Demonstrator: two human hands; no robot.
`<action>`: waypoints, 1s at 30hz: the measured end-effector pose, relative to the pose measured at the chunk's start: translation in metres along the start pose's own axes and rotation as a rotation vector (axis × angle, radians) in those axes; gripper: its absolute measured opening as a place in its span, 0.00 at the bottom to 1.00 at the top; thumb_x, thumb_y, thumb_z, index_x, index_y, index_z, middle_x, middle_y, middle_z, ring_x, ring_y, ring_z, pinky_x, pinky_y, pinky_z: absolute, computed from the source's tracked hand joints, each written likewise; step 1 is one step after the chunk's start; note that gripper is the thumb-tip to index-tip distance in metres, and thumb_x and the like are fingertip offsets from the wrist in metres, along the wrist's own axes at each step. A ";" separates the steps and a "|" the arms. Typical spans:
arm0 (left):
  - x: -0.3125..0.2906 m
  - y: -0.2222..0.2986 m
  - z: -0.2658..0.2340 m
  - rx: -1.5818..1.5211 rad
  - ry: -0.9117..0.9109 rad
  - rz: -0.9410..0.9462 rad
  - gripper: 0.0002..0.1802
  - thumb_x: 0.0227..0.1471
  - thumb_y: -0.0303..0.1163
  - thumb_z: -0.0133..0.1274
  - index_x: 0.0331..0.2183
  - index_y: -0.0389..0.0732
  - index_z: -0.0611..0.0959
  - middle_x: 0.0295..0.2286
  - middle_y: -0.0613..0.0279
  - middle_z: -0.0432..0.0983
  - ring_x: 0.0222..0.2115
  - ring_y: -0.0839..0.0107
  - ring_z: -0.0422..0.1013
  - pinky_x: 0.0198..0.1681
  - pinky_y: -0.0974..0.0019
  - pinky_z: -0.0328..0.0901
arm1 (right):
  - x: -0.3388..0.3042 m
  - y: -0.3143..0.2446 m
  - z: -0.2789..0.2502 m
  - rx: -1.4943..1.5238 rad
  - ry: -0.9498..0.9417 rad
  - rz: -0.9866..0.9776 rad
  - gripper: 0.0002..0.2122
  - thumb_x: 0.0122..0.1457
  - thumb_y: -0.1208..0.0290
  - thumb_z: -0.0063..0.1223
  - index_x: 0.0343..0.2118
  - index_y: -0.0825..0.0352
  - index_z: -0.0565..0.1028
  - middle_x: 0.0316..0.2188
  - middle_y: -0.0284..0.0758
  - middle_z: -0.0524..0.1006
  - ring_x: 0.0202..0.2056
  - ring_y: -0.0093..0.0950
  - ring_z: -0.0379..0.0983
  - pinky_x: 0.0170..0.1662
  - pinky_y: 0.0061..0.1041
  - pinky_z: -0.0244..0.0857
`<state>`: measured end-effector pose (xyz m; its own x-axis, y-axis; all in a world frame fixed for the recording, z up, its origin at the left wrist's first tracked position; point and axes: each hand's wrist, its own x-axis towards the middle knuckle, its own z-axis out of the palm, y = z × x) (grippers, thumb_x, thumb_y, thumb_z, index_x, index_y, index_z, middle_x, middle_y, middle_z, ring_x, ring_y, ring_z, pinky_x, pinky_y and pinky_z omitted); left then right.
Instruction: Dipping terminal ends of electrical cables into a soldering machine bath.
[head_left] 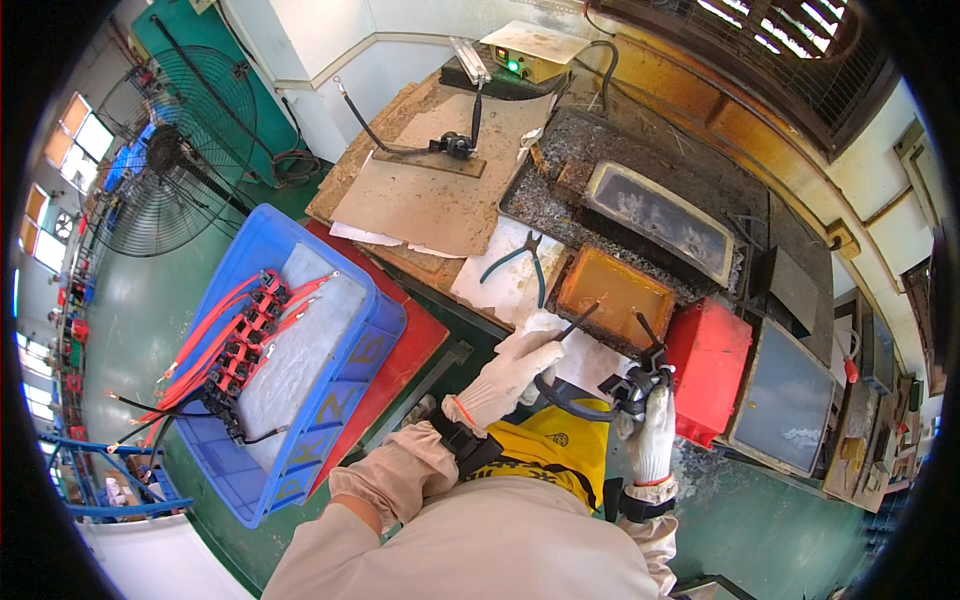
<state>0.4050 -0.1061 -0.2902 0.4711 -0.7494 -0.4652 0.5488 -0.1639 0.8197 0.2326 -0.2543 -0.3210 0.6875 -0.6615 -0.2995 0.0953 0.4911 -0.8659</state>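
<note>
My left hand (515,378), in a white glove, is closed round a black cable (575,325) whose stripped-looking end points up and right. That cable seems to curve down below the hand to a black clamp-like part (630,392). My gloved right hand (655,435) grips this part from the right, and a second short black lead (645,326) sticks up from it. Both hands are in front of my body, by the near edge of the bench. Beyond them lies a rusty tray (568,301) of amber liquid. Cutting pliers (522,256) with green handles rest open on white paper.
A framed metal bath (722,275) with a grey surface sits behind the tray. A red bin (708,372) stands right of my right hand. At left, a blue crate (345,400) holds red and black cable assemblies. A similar black assembly (456,146) lies on cardboard; a fan (170,150) stands far left.
</note>
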 end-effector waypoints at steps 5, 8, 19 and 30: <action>0.000 0.001 0.002 0.013 -0.006 0.019 0.20 0.55 0.38 0.44 0.49 0.43 0.69 0.19 0.74 0.61 0.14 0.86 0.52 0.15 0.82 0.47 | -0.004 -0.005 0.002 0.004 0.007 -0.004 0.17 0.61 0.56 0.41 0.46 0.63 0.64 0.25 0.29 0.70 0.16 0.16 0.61 0.17 0.14 0.54; 0.002 0.001 0.001 0.023 -0.006 0.007 0.21 0.55 0.38 0.43 0.50 0.43 0.69 0.19 0.74 0.61 0.14 0.86 0.52 0.15 0.82 0.47 | -0.002 -0.003 0.002 0.010 0.018 0.009 0.17 0.62 0.57 0.41 0.46 0.63 0.64 0.25 0.29 0.71 0.16 0.16 0.61 0.17 0.14 0.54; -0.013 0.014 0.009 0.038 0.004 0.007 0.24 0.53 0.39 0.45 0.51 0.42 0.68 0.20 0.73 0.61 0.15 0.86 0.52 0.16 0.81 0.47 | -0.008 -0.015 0.005 -0.026 0.015 -0.020 0.17 0.62 0.56 0.41 0.47 0.63 0.64 0.26 0.29 0.71 0.17 0.15 0.62 0.17 0.13 0.55; -0.001 0.056 0.029 0.180 0.028 0.237 0.33 0.50 0.36 0.46 0.57 0.40 0.59 0.23 0.66 0.67 0.17 0.81 0.61 0.21 0.79 0.57 | 0.077 -0.075 0.008 -0.105 -0.234 -0.202 0.16 0.61 0.58 0.43 0.45 0.65 0.63 0.24 0.27 0.70 0.17 0.16 0.63 0.18 0.14 0.55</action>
<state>0.4151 -0.1337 -0.2338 0.5920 -0.7625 -0.2611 0.2915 -0.0995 0.9514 0.2845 -0.3372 -0.2758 0.8101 -0.5857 -0.0280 0.1799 0.2937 -0.9388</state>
